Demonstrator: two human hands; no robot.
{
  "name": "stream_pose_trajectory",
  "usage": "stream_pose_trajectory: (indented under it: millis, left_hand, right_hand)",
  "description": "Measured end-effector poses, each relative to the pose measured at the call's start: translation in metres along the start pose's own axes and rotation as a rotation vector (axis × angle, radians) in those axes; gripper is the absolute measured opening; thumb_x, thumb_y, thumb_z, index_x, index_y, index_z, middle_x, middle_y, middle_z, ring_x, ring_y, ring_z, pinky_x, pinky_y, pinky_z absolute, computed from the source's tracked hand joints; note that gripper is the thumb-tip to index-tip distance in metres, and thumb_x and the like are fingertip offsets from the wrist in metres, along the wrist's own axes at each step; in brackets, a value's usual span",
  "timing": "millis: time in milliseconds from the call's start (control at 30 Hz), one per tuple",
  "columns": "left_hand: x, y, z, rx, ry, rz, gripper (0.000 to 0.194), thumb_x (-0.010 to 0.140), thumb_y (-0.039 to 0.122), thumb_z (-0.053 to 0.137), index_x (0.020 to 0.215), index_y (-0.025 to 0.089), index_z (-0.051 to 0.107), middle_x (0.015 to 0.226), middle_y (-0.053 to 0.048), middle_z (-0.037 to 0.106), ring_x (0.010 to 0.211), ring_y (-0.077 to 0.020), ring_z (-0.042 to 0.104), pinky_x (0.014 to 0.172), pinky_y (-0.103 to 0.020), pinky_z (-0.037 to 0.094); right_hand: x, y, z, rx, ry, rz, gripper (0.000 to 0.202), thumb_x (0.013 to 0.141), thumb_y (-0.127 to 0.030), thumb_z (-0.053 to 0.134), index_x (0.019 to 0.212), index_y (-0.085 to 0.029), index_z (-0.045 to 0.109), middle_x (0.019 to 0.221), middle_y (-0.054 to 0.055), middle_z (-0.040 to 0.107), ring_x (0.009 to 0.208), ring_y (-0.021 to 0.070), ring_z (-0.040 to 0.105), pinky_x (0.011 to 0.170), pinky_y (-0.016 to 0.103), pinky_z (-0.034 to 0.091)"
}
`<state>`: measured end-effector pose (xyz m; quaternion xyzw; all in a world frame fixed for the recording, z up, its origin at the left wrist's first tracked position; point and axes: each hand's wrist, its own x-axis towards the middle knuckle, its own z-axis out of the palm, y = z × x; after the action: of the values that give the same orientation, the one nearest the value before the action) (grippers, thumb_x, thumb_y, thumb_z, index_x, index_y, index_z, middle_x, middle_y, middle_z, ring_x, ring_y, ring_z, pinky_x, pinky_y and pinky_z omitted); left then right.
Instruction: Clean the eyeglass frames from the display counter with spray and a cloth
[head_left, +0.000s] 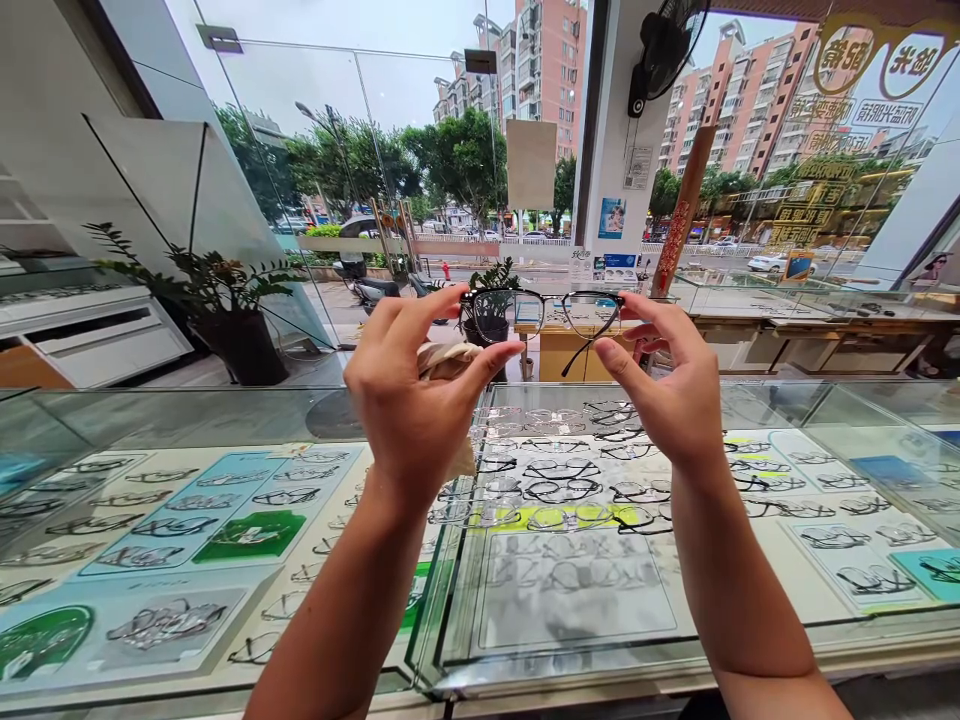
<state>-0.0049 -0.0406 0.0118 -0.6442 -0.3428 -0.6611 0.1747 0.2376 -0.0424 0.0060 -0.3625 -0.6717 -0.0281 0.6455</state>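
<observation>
A pair of eyeglasses with a dark upper rim and clear lenses is held up level in front of me, above the glass display counter. My left hand grips its left end between fingers and thumb. A crumpled beige cloth is also tucked in that hand, partly hidden by the fingers. My right hand pinches the right end of the frame near the hinge. One dark temple hangs down below the right lens, its tip near my right thumb.
Below my arms, the glass display case holds many rows of eyeglasses. A potted plant stands at the left by the window. A second counter runs along the back right. A black wall fan hangs on the pillar.
</observation>
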Motion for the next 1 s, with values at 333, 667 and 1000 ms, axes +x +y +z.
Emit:
stream_pose_trajectory:
  millis: [333,667,1000]
  left_hand:
    - [0.002,-0.013,0.007,-0.214,-0.110,-0.171,0.060,0.079,0.052,0.093,0.132,0.032,0.076,0.124,-0.007,0.078,0.103,-0.0243,0.075,0.079,-0.035,0.060]
    - [-0.001,-0.015,0.023,-0.227,-0.011,-0.152,0.064,0.077,0.054,0.094,0.131,0.029,0.072,0.130,-0.011,0.076,0.120,-0.0295,0.072,0.077,-0.036,0.062]
    - [-0.005,-0.015,0.026,-0.160,0.059,-0.078,0.063,0.078,0.051,0.094,0.133,0.031,0.070,0.130,-0.010,0.074,0.119,-0.0295,0.071,0.078,-0.037,0.061]
  right_hand:
    - [-0.004,-0.014,0.003,-0.112,0.187,-0.199,0.046,0.092,-0.043,0.080,0.136,-0.036,0.068,0.126,0.007,0.070,0.109,0.0304,0.068,0.095,0.054,0.061]
    - [-0.014,-0.011,0.009,-0.192,0.186,-0.230,0.061,0.093,-0.047,0.077,0.150,-0.046,0.056,0.141,0.007,0.062,0.129,0.0398,0.061,0.103,0.065,0.058]
    - [-0.011,-0.012,0.011,-0.160,0.163,-0.176,0.057,0.095,-0.044,0.075,0.149,-0.041,0.058,0.141,0.008,0.065,0.126,0.0371,0.063,0.105,0.064,0.057]
